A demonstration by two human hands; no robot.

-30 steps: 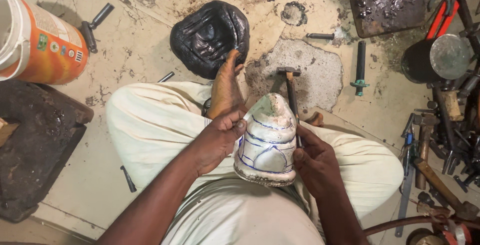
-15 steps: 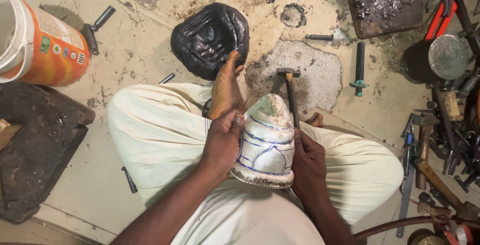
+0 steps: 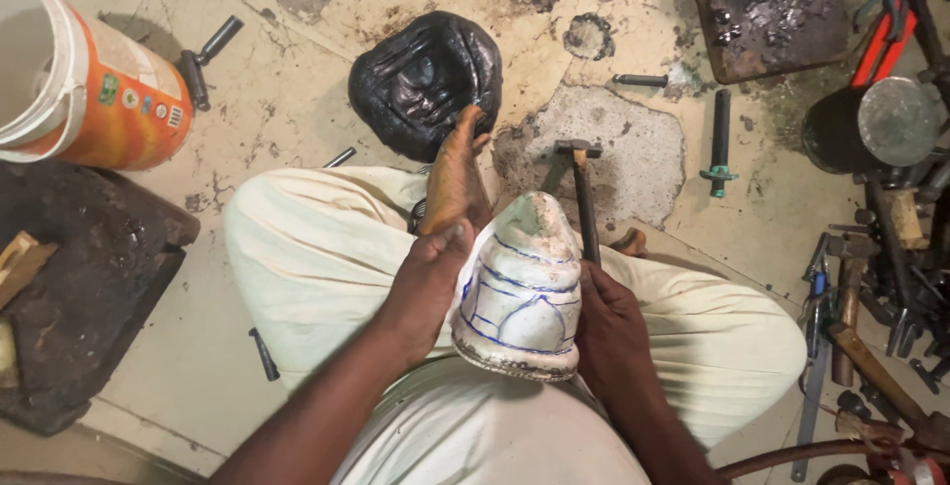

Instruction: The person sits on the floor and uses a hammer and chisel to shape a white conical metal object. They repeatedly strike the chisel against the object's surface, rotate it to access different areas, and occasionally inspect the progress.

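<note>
A pale, cone-shaped metal shell (image 3: 522, 292) marked with blue lines rests on my lap between both hands. My left hand (image 3: 427, 282) grips its left side with the thumb on the surface. My right hand (image 3: 612, 322) clasps its right side. I sit cross-legged in cream trousers, one bare foot (image 3: 455, 176) pointing forward. A hammer (image 3: 584, 198) lies just beyond the shell, its head on a grey cement patch (image 3: 614, 153).
A black dome-shaped block (image 3: 424, 79) sits past my foot. An orange and white bucket (image 3: 84, 79) stands at the left above a dark slab (image 3: 84, 297). Chisels and punches (image 3: 719, 139) lie on the floor; a heap of metal tools (image 3: 891, 287) fills the right edge.
My hands have closed in tighter around the shell, which has tilted a little; the right hand now lies lower along its side.
</note>
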